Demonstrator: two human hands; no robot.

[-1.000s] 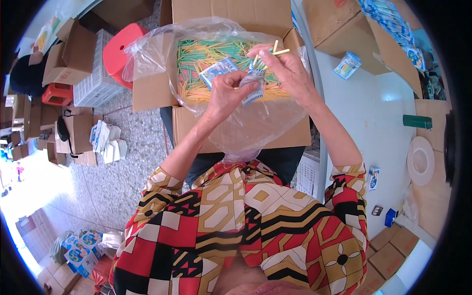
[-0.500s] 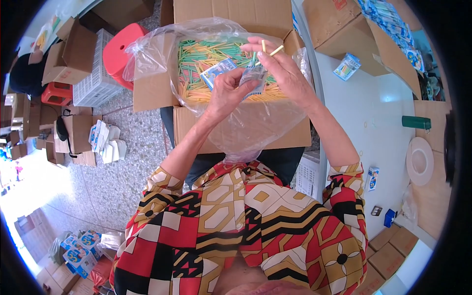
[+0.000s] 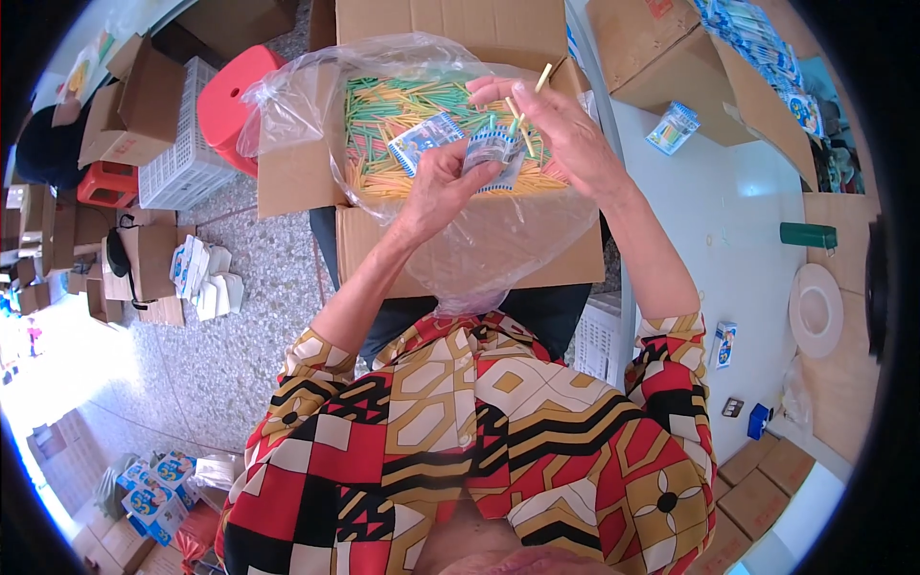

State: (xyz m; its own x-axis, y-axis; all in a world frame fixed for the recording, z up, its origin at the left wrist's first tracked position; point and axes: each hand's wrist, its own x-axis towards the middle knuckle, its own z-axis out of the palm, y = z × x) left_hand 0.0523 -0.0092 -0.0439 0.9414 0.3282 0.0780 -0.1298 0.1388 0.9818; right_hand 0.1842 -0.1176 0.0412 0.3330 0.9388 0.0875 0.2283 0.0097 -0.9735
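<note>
My left hand (image 3: 439, 192) grips a small clear and blue plastic packet (image 3: 492, 146) between thumb and fingers, above an open carton (image 3: 383, 251). Beside the packet's upper edge, my right hand (image 3: 578, 149) has its fingers closed around a few thin pastel sticks; a pale yellow stick (image 3: 543, 77) pokes up past the fingertips. Green stick ends show at the packet's mouth. Beneath both hands, the carton is full of loose green, yellow, orange and pink sticks (image 3: 388, 99), lined with a clear plastic bag (image 3: 479, 251). Another blue and white packet (image 3: 418, 144) lies on the sticks, left of my left hand.
On the white table (image 3: 671, 230) at right lie a filled packet (image 3: 674, 128) and another small pack (image 3: 725, 345). A carton of packets (image 3: 752, 86) stands beyond. To the left are a red stool (image 3: 230, 96), a white crate (image 3: 182, 144) and a cardboard box (image 3: 144, 264) on the floor.
My right hand has shifted slightly right and down. The pale yellow stick that slanted sideways now points upward, while my left hand keeps the packet in nearly the same place.
</note>
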